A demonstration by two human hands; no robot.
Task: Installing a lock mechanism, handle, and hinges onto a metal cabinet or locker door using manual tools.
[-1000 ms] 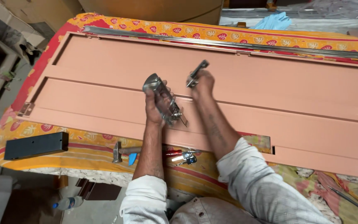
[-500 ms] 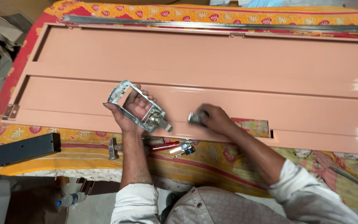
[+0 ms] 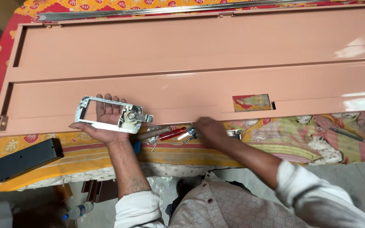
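Head view, looking down at a workbench covered with a bright orange, red and yellow patterned cloth (image 3: 30, 143). A long salmon-pink metal panel (image 3: 199, 63) lies across it from left to right, with a lengthwise fold along its middle and a small rectangular cutout (image 3: 252, 102) near its lower edge, through which the cloth shows. The left hand (image 3: 106, 120) lies palm up over the panel's lower edge, its fingers curled loosely under a silvery metal lock frame (image 3: 113, 115), a flat rectangular piece with an open window at one end and a round mechanism at the other. The frame rests in that hand, well to the left of the cutout and not set into it. The right hand (image 3: 210, 130) reaches down to the cloth just below the panel, between a red-handled screwdriver (image 3: 172, 134) and a small shiny metal part (image 3: 234, 134); whether its fingers have closed on anything cannot be told, since the back of the hand hides them. A few small metal pieces (image 3: 189, 135) lie beside it. A flat black box (image 3: 24, 158) sits at the bench's left edge, and a bundle of thin metal rods (image 3: 148, 10) runs along the far side. Judging from this, the cutout is ready but bare, the frame is not yet fitted or fastened, and the hand is among the tools and small parts.
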